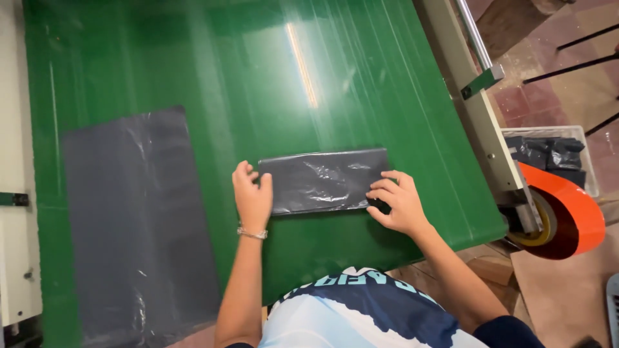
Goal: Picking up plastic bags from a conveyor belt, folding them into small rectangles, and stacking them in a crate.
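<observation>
On green table (361, 84), both hands (253, 198) (398, 203) press folded grey bag (322, 179).

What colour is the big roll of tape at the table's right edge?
Orange, seen in the head view: the glossy tape roll.

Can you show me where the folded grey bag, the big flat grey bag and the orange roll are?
folded grey bag (325, 180), head view, middle of its top face
big flat grey bag (138, 225), head view, its middle
orange roll (574, 209), head view, its outer orange band

Around the green table (361, 84)

A flat grey plastic sheet (138, 225) lies left; an orange tape roll (570, 216) and a bin of dark bags (551, 154) sit right.
</observation>
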